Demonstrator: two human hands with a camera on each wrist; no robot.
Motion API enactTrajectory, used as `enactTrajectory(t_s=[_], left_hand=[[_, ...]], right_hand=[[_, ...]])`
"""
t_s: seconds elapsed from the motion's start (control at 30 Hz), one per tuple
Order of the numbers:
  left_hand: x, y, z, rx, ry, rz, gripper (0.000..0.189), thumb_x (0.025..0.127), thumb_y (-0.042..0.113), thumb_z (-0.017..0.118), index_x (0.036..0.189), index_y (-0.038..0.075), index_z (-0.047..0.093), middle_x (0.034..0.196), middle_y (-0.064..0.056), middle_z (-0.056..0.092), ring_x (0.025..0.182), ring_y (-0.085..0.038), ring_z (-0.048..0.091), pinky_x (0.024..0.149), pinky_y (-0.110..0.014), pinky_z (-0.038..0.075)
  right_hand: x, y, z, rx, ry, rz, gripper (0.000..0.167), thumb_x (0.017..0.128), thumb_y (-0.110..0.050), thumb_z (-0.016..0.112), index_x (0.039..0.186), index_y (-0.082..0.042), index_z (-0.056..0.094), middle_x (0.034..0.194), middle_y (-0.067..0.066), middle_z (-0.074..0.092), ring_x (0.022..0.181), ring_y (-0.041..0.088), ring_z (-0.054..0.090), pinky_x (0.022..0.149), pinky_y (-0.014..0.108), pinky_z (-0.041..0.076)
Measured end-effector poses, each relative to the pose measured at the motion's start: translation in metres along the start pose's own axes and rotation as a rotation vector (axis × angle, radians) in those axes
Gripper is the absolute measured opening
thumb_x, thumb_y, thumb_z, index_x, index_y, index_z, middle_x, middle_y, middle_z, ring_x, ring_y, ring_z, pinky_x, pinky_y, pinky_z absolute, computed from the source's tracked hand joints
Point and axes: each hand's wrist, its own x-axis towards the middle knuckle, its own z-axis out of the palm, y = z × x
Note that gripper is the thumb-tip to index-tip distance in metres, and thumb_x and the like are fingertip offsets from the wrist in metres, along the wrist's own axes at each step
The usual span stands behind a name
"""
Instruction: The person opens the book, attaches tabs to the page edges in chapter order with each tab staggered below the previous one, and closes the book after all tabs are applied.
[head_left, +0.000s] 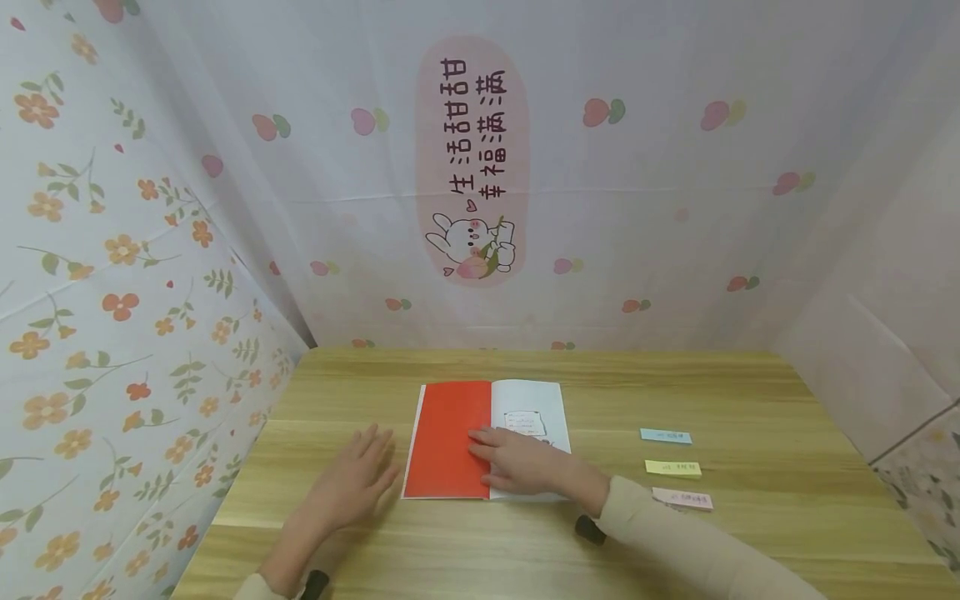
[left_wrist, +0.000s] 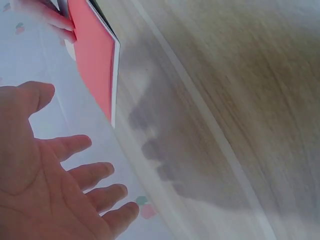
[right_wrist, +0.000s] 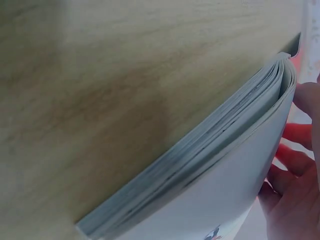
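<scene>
A book lies open on the wooden table, with a red left page and a white right page that carries a printed frame. My right hand lies across the white page, its fingertips on the red side just past the fold. In the right wrist view, the stacked page edges show beside that hand's fingers. Left of the book, my left hand hovers over the table with spread fingers, holding nothing. The left wrist view shows its palm facing the camera, apart from the book.
On the right part of the table, three paper strips with handwriting lie in a column: blue, yellow and pink. The right forearm passes close to the pink strip. Patterned curtains hang behind and at the left.
</scene>
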Motion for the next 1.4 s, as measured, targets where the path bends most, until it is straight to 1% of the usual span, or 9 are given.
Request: enactTrajectory(t_s=[0.13,0.3,0.5,0.6,0.8,1.0,1.13,1.27,1.4], left_hand=[[0.008,0.004,0.005,0.021,-0.021,0.021,0.060,0.102,0.032,0.061,0.149,-0.002,0.046,0.153,-0.031,0.037,0.138,-0.055,0.034,0.112,-0.065,0.029],[0.022,0.020,0.015,0.030,-0.071,0.088,0.060,0.099,0.030,0.065,0.147,-0.001,0.049,0.153,-0.029,0.039,0.138,-0.052,0.037,0.111,-0.061,0.033],[0.033,0.043,0.022,0.003,-0.222,0.086,0.061,0.098,0.033,0.066,0.149,0.002,0.050,0.157,-0.022,0.036,0.143,-0.046,0.033,0.111,-0.058,0.037],[0.035,0.051,0.024,0.002,-0.263,0.072,0.061,0.097,0.033,0.067,0.147,0.001,0.051,0.156,-0.023,0.038,0.141,-0.047,0.035,0.109,-0.058,0.039],[0.034,0.058,0.027,0.000,-0.240,0.074,0.058,0.095,0.026,0.069,0.143,-0.003,0.054,0.153,-0.027,0.040,0.139,-0.050,0.036,0.108,-0.058,0.040],[0.040,0.063,0.035,0.035,-0.217,0.090,0.061,0.095,0.026,0.068,0.145,-0.005,0.050,0.156,-0.024,0.038,0.140,-0.049,0.035,0.111,-0.056,0.038],[0.047,0.071,0.041,0.062,-0.212,0.127,0.063,0.097,0.025,0.065,0.151,0.000,0.044,0.159,-0.019,0.035,0.143,-0.049,0.031,0.113,-0.055,0.035],[0.053,0.083,0.046,0.027,-0.211,0.184,0.061,0.098,0.022,0.062,0.153,0.003,0.043,0.160,-0.018,0.033,0.144,-0.050,0.028,0.114,-0.056,0.032],[0.057,0.090,0.052,0.023,-0.232,0.182,0.060,0.100,0.028,0.060,0.154,0.006,0.044,0.162,-0.017,0.032,0.144,-0.050,0.026,0.114,-0.056,0.031]], right_hand=[[-0.004,0.000,0.000,-0.013,-0.015,-0.003,0.056,0.102,-0.035,0.061,0.148,-0.005,0.052,0.156,0.013,0.043,0.145,0.028,0.036,0.118,0.034,0.028],[-0.013,0.000,0.002,0.031,-0.005,0.003,0.060,0.101,-0.039,0.062,0.151,-0.008,0.049,0.158,0.010,0.040,0.146,0.028,0.034,0.117,0.036,0.029],[-0.023,0.003,0.006,0.097,-0.006,0.011,0.069,0.098,-0.047,0.064,0.154,-0.013,0.046,0.162,0.007,0.035,0.148,0.028,0.029,0.118,0.041,0.030],[-0.031,0.005,0.007,0.122,-0.021,0.043,0.073,0.095,-0.049,0.068,0.156,-0.017,0.044,0.163,0.005,0.032,0.150,0.027,0.026,0.117,0.044,0.030],[-0.054,0.013,0.006,0.180,-0.025,0.120,0.078,0.091,-0.045,0.075,0.156,-0.017,0.043,0.165,0.003,0.029,0.150,0.029,0.023,0.118,0.047,0.028],[-0.074,0.021,0.002,0.205,-0.019,0.148,0.077,0.090,-0.042,0.077,0.154,-0.013,0.045,0.164,0.005,0.030,0.150,0.031,0.024,0.117,0.048,0.029],[-0.081,0.024,0.000,0.212,-0.017,0.147,0.076,0.090,-0.041,0.078,0.152,-0.009,0.047,0.162,0.008,0.034,0.148,0.033,0.027,0.116,0.048,0.031],[-0.085,0.026,-0.002,0.217,-0.029,0.164,0.077,0.089,-0.041,0.079,0.152,-0.010,0.048,0.162,0.007,0.035,0.148,0.031,0.029,0.115,0.047,0.033],[-0.086,0.025,-0.003,0.218,-0.047,0.183,0.077,0.089,-0.043,0.079,0.152,-0.012,0.048,0.162,0.005,0.034,0.148,0.028,0.028,0.115,0.046,0.034]])
